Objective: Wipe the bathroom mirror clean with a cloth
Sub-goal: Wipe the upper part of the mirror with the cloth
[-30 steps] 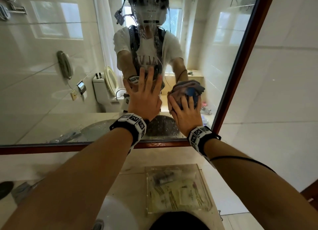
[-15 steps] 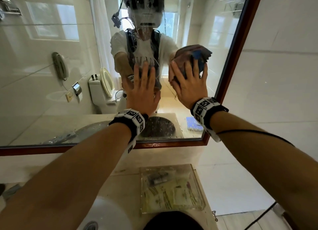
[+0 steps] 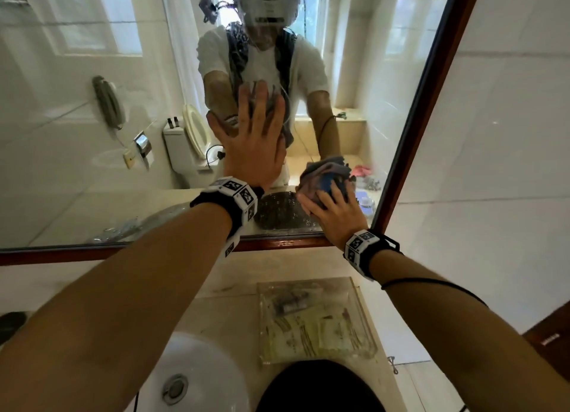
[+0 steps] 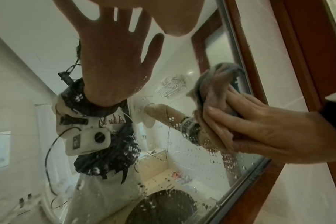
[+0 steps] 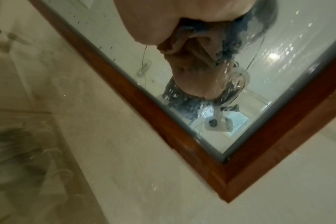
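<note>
The right hand (image 3: 334, 214) presses a bunched cloth (image 3: 324, 177) against the mirror (image 3: 92, 118), low in its right corner where the wooden frame (image 3: 431, 87) turns. The fingers (image 4: 230, 121) lie fairly straight over the folds and the thumb tucks under the wad, so the cloth is clamped against the palm and pushed flat onto the glass; that grip seems meant to put even pressure behind the wipe. From the left wrist view, water droplets speckle the glass below and beside the cloth, thickest along the bottom edge, so this corner probably needs more passes.

The left hand (image 3: 253, 146) is spread flat on the glass near the middle, fingers apart and holding nothing. It looks like a brace: the person leans over the bench (image 3: 216, 294) and the sink (image 3: 197, 365) to reach the mirror, and the planted palm likely takes that weight and steadies the body while the other arm works. A likely cost is a print left where the palm rests, which would want wiping afterwards.

A clear tray (image 3: 314, 319) of small packets sits on the bench under the right forearm, well clear of the wiping
</note>
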